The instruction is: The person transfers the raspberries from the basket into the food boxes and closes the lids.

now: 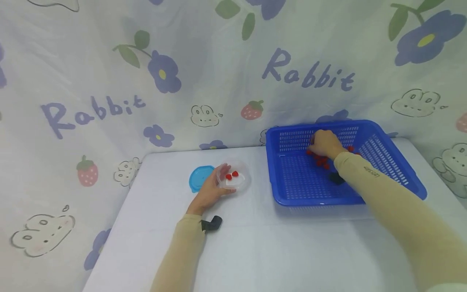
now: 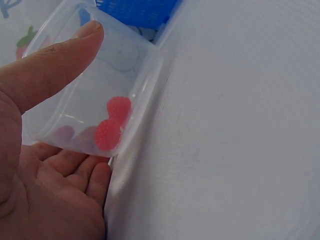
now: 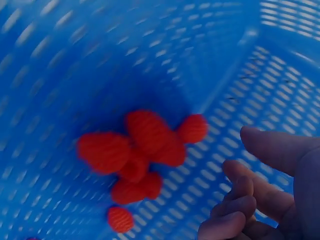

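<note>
My left hand [image 1: 209,192] holds a clear plastic tub [image 1: 243,182] on the white table, thumb on one side and fingers around the other. Two red raspberries [image 2: 114,124] lie at the bottom of the tub. Inside the blue basket [image 1: 274,174], my right hand [image 1: 326,144] hovers near the back wall. More raspberries [image 3: 147,132] lie in a loose cluster on the basket floor, apart from that hand in the right wrist view. Its thumb and index finger are parted, the other fingers loosely bent, and nothing shows between them.
A light blue round lid [image 1: 197,178] lies flat on the table, left of the tub and partly behind the left hand. Behind the table hangs a patterned curtain [image 1: 211,61] with flowers and rabbits. The basket's raised walls surround the right hand.
</note>
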The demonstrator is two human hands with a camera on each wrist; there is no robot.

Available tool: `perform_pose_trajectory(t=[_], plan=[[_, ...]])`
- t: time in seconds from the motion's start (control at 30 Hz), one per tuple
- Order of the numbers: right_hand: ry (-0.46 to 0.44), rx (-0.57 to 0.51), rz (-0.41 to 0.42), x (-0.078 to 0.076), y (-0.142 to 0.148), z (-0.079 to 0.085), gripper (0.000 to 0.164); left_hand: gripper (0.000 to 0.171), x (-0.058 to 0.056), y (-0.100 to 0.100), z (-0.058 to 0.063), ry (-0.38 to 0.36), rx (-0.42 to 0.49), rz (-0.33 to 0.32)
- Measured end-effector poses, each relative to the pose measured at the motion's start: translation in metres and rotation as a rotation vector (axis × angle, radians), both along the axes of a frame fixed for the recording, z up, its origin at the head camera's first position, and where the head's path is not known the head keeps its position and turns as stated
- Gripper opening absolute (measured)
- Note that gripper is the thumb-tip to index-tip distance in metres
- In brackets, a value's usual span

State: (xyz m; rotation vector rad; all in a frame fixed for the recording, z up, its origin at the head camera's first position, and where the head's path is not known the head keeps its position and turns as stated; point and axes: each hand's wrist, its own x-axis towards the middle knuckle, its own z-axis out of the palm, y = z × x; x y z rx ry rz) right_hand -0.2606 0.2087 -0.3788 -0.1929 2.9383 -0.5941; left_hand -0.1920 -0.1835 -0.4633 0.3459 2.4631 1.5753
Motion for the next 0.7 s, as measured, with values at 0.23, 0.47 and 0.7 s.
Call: perform_pose_trajectory(t=[0.23, 0.47, 0.7], plan=[[-0.029, 0.075, 0.029, 0.001, 0.003, -0.013, 0.027, 0.090, 0.000, 0.001, -0.002, 0.008, -0.014, 0.009], [-0.063, 0.128, 0.018, 0.001, -0.002, -0.022, 0.039, 0.090, 0.000, 0.001, 0.000, 0.001, 0.003, -0.009], [-0.071, 0.124, -0.003, -0.001, -0.004, -0.025, 0.038, 0.089, 0.000, 0.000, -0.001, -0.001, 0.011, 0.002]])
